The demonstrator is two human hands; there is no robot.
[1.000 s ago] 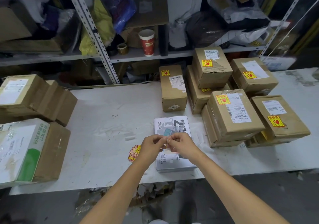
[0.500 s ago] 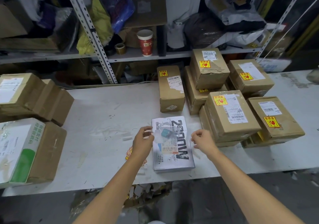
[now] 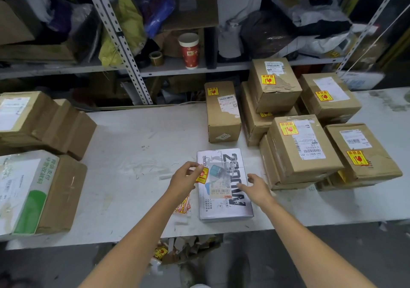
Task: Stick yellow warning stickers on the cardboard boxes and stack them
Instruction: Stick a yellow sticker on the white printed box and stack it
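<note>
A flat white printed box (image 3: 224,205) lies on the white table (image 3: 133,154) in front of me. My left hand (image 3: 185,176) holds a yellow warning sticker (image 3: 203,175) by its fingertips at the box's left edge. My right hand (image 3: 255,187) hovers with fingers apart over the box's right side, holding nothing. A pile of loose yellow stickers (image 3: 183,206) lies on the table under my left forearm. Stickered cardboard boxes (image 3: 297,148) are stacked at the right.
Several unstickered boxes (image 3: 40,123) and a white-green carton (image 3: 28,190) sit at the left. A single stickered box (image 3: 223,110) stands behind the white box. A metal shelf (image 3: 173,68) with a paper cup (image 3: 189,50), tape and bags runs behind. Scraps lie on the floor.
My hands came apart from in front of me; the left carried the sticker to the white box's left edge, the right spread open over the box's right side.
</note>
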